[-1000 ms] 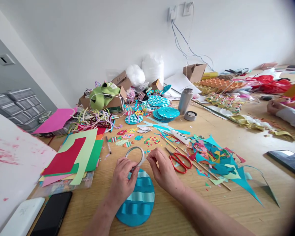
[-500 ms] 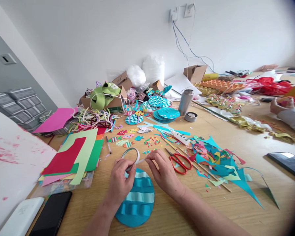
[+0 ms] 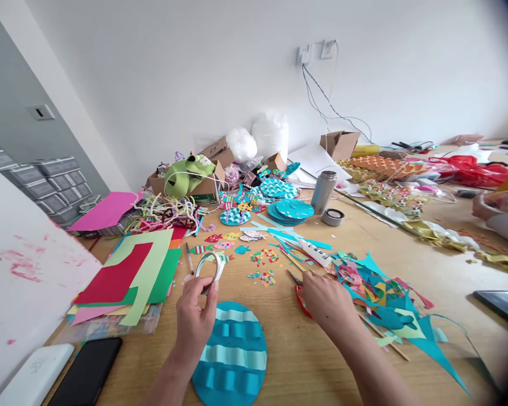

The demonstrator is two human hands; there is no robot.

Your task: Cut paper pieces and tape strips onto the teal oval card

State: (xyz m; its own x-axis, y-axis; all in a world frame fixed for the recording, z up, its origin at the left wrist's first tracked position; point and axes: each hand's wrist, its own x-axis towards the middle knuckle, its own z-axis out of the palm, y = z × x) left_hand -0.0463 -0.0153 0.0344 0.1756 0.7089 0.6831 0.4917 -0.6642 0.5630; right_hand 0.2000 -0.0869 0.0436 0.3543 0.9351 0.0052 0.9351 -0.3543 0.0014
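Observation:
My left hand [image 3: 195,316] is closed on a white tape roll [image 3: 207,266], held upright just above the table. Below it lies a teal oval paper piece [image 3: 232,355] with light and dark wavy strips. My right hand [image 3: 327,299] rests to the right, fingers curled down over the handles of red scissors [image 3: 298,296], whose blades [image 3: 293,276] poke out beyond the fingers. Most of the scissors is hidden under the hand.
Stacked coloured paper [image 3: 131,270] lies left; a black phone [image 3: 88,372] and a white device [image 3: 34,375] sit near the front edge. Teal paper scraps [image 3: 376,287], a glue tube [image 3: 315,252], a steel bottle [image 3: 324,192] and another phone [image 3: 502,304] lie right. Another person's hand [image 3: 486,208] works far right.
My right hand let go of the tape end and moved right onto the red scissors. My left hand shifted the tape roll slightly left. The view tilted down.

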